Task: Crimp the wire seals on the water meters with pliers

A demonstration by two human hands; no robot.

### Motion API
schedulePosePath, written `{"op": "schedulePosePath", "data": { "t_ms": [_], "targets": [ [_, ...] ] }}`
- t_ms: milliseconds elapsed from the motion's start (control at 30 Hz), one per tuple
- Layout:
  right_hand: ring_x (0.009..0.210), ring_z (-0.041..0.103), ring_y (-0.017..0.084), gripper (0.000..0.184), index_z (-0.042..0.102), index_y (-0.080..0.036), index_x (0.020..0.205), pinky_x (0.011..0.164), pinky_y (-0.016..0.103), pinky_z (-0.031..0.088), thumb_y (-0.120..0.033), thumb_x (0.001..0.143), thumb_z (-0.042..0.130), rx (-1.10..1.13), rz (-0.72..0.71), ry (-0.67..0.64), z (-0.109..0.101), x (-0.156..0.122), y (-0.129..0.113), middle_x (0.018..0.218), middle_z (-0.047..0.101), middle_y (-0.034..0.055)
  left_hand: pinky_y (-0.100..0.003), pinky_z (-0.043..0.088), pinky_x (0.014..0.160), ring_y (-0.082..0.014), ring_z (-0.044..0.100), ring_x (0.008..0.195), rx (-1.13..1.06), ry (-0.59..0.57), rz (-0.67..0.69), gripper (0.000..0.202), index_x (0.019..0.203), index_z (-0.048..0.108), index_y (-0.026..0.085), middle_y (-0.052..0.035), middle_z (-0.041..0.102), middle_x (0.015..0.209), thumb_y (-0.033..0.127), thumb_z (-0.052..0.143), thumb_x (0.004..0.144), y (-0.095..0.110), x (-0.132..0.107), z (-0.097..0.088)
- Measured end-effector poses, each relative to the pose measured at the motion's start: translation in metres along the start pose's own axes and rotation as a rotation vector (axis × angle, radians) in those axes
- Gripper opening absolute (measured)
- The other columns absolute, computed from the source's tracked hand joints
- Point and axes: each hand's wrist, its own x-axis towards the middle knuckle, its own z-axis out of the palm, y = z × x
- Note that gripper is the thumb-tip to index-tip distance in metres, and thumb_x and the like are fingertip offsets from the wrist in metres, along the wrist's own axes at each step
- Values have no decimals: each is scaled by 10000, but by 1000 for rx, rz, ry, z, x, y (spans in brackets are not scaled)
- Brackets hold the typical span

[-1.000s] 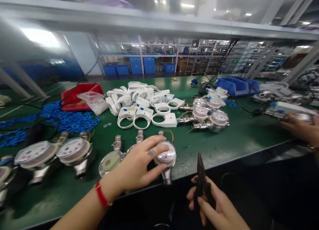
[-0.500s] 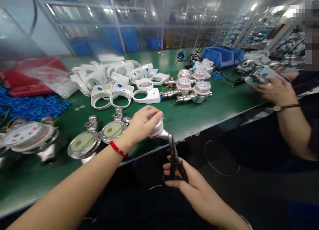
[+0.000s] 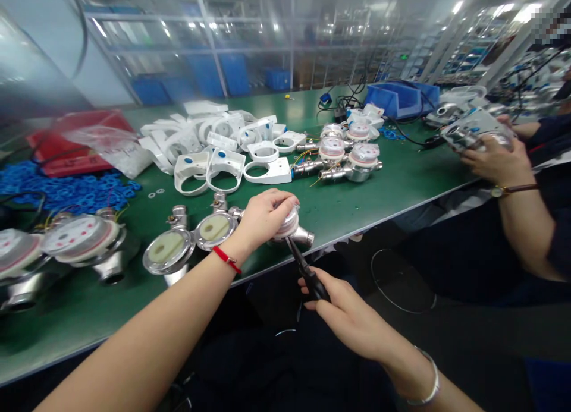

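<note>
My left hand (image 3: 269, 214) is closed over the top of a metal water meter (image 3: 289, 223) near the bench's front edge, its pipe end (image 3: 304, 236) pointing right. In my right hand (image 3: 336, 299) is a pair of pliers (image 3: 307, 272) with dark handles. The jaws reach up to the underside of the meter's round head; whether they bite on something there I cannot tell. Left of my left hand lie two meter bodies with yellowish round faces, one nearer (image 3: 215, 227) and one farther left (image 3: 167, 251).
White plastic housings (image 3: 225, 168) are piled mid-bench, with several capped meters (image 3: 363, 156) to their right. Blue clips (image 3: 66, 186) and a red bin (image 3: 71, 144) are at left. A blue bin (image 3: 397, 100) stands behind. At right, a co-worker's hands (image 3: 504, 159) hold another meter.
The pliers have moved from the meter's pipe end left to below its round head and now tilt more. The view has shifted slightly. My left hand stays on the meter.
</note>
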Motion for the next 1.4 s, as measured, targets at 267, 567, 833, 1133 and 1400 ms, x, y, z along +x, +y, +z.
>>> {"op": "schedulePosePath", "data": {
  "t_ms": [267,567,833,1133,1400],
  "targets": [
    [1090,503,286,537,424,-53,1286,948,457,406,-19,754,363,-492,-6,72,-12,2,-18,1143,537,183,-309,407,843,-191,571,890,2,-39,-45,266,863,691,180,-33,642,931,306,459,836,-2,4,1],
    [796,628,194,436,502,-103,1024,601,246,522,-94,592,447,679,299,-216,-5,6,-22,923,621,103,-286,406,835,-182,563,888,14,-11,-6,281,847,661,175,-31,632,904,317,420,861,-3,1,3],
    [850,649,216,469,519,-94,1063,602,227,524,-87,596,475,913,262,-268,-3,4,-8,927,649,120,-309,414,872,-193,567,904,15,-193,66,338,920,641,163,-40,640,964,341,363,849,-3,5,-15],
    [1131,526,245,497,518,-161,1158,883,427,507,-74,671,470,838,142,-132,9,-12,-10,1218,530,113,-304,371,638,-208,554,718,171,-139,-122,300,690,636,175,-34,641,723,360,411,763,10,18,-8],
    [1142,480,204,548,460,-188,1220,889,402,511,-66,686,449,688,61,-102,2,-7,-13,1199,496,69,-274,343,589,-168,503,608,262,-110,-103,344,645,568,183,-12,589,632,509,502,734,14,15,-2]
  ]
}}
